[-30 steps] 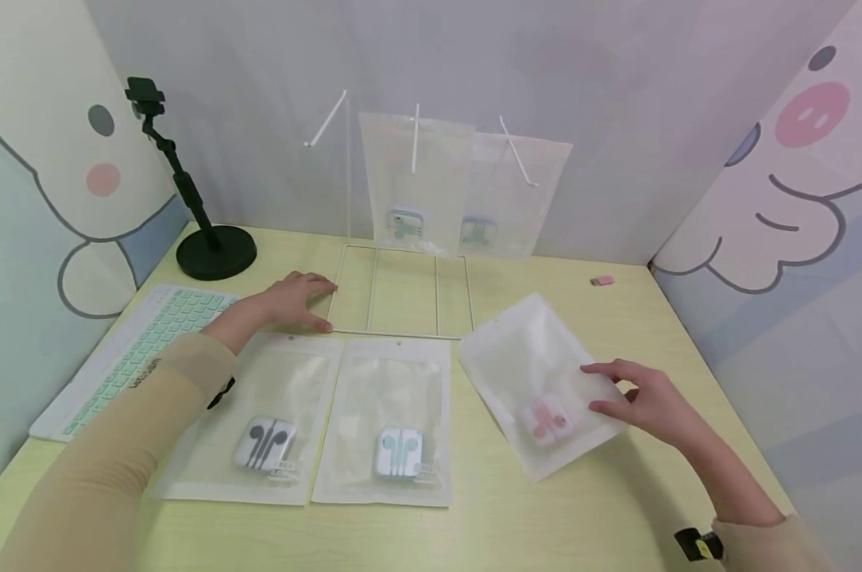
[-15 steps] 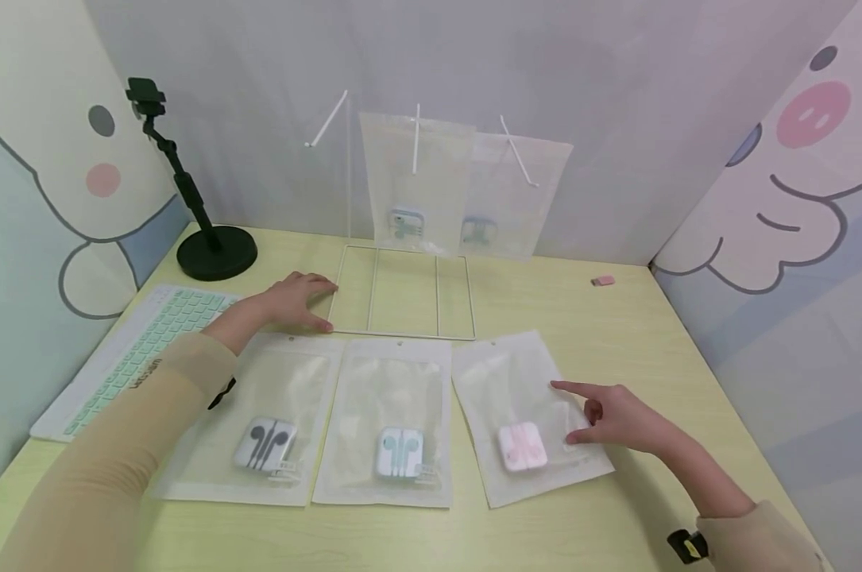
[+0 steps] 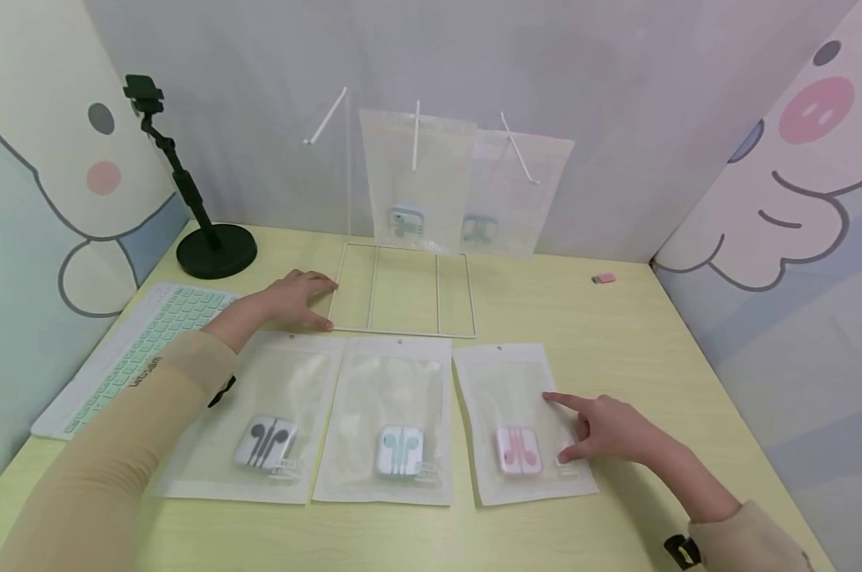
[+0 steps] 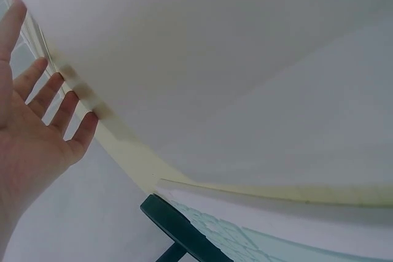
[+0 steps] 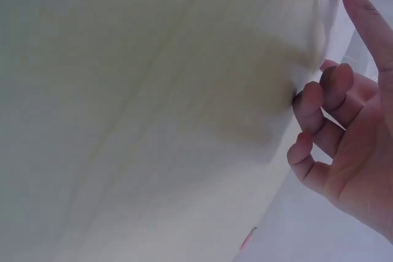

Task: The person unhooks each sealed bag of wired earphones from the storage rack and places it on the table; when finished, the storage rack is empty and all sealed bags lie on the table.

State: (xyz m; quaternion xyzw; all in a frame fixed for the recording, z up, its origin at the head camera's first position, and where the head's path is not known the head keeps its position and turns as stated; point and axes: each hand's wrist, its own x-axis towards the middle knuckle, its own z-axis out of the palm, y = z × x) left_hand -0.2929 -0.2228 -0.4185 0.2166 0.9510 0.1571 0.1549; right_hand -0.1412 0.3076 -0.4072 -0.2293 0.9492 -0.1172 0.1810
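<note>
My left hand (image 3: 295,300) rests at the left edge of the white wire rack's base (image 3: 403,332), fingers and thumb spread; the left wrist view shows its extended fingers (image 4: 46,99). My right hand (image 3: 609,429) touches the right side of a translucent zip bag (image 3: 505,389) with index finger and thumb, the other fingers loosely bent. In that bag lies a white earphone case with pink earphones (image 3: 519,451). Left of it lie a bag (image 3: 395,381) with mint earphones (image 3: 400,451) and another bag (image 3: 287,381) with dark grey earphones (image 3: 264,443).
Two bags (image 3: 419,167) hang from the rack's middle and right hooks (image 3: 519,149); the left hook (image 3: 326,117) carries nothing. A mint keyboard (image 3: 144,353) and black phone stand (image 3: 216,250) stand at the left. A small pink USB stick (image 3: 604,278) lies at the back right.
The pink-earphone bag has come down flat, turned straighter and settled beside the middle bag. My right hand has gone from gripping its edge to touching it. The left hand stays still.
</note>
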